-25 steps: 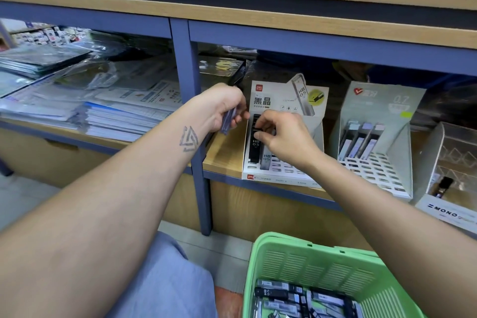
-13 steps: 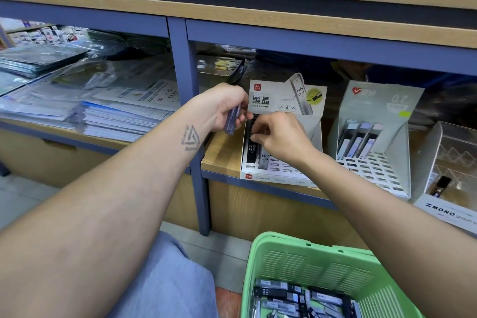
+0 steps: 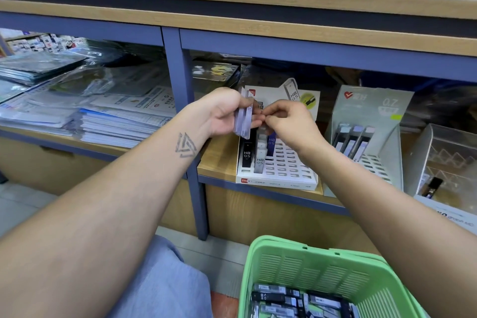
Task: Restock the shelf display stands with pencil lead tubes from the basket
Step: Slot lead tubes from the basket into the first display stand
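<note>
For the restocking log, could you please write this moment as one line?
left hand: holds pale lead tubes | right hand: pinching one | white slotted stand: partly filled

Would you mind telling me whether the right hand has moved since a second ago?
Yes. The right hand has lifted off the white display stand toward the tubes in the left hand.

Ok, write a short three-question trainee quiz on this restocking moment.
1. True or false: the left hand grips several lead tubes.
2. Which stand sits directly below the hands? A) white HB 0.5 stand B) grey 0.7 stand C) clear MONO stand
3. Fill in: spare tubes lie in the ___ basket.

Key: 1 true; 2 A; 3 green.
</note>
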### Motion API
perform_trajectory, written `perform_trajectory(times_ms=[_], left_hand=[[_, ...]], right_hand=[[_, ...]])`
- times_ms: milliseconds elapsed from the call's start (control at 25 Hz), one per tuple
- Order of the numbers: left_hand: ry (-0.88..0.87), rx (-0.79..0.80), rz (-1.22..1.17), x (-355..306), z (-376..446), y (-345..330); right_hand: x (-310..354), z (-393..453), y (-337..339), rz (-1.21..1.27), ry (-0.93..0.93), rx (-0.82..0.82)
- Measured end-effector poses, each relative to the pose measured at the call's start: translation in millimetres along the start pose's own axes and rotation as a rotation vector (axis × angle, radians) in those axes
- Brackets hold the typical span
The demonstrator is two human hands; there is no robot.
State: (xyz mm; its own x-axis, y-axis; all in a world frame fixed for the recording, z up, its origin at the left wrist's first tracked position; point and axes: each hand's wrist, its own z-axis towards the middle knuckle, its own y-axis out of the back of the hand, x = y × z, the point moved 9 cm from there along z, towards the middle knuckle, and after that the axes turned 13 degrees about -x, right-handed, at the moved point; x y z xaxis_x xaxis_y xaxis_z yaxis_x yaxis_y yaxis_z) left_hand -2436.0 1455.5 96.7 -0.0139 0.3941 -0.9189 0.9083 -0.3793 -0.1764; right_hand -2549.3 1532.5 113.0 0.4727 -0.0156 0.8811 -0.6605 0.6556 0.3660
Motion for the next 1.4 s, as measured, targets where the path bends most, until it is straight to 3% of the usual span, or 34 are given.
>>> perform_trajectory(times_ms=[160, 440, 720, 800, 880, 1000, 1160, 1400], left_hand=[[-0.035, 0.104, -0.01, 1.9, -4.5, -18.4], [-0.104, 0.167, 0.079, 6.1, -9.6, -48.3], [-0.072, 0.263, 0.117, 11.1, -15.0, -66.3], [-0.095, 0.208, 0.129, 9.0, -11.4, -59.2], [-0.18, 0.015, 0.201, -1.2, -0.1, -38.8], [-0.272, -0.239, 0.302, -19.7, 12.3, -7.0], [-0.172, -0.187, 0.274, -15.8, 10.6, -14.2], [-0.274, -0.171, 0.374, -9.0, 22.3, -30.7]], right_hand=[[-13.9, -6.1, 6.9, 0.202, -0.174, 0.082], [-13.0, 7.6, 37.6, 0.128, 0.032, 0.028], [-12.6, 19.5, 56.7, 0.173, 0.056, 0.031], [-13.1, 21.7, 57.6, 0.218, 0.034, 0.001], [-16.5, 26.7, 60.1, 0.202, 0.034, -0.06], [-17.9, 32.4, 60.2, -0.08, 0.18, -0.127], [-25.7, 36.5, 54.1, -0.406, 0.327, -0.185], [-32.2, 47.0, 39.1, -0.485, 0.39, -0.203]])
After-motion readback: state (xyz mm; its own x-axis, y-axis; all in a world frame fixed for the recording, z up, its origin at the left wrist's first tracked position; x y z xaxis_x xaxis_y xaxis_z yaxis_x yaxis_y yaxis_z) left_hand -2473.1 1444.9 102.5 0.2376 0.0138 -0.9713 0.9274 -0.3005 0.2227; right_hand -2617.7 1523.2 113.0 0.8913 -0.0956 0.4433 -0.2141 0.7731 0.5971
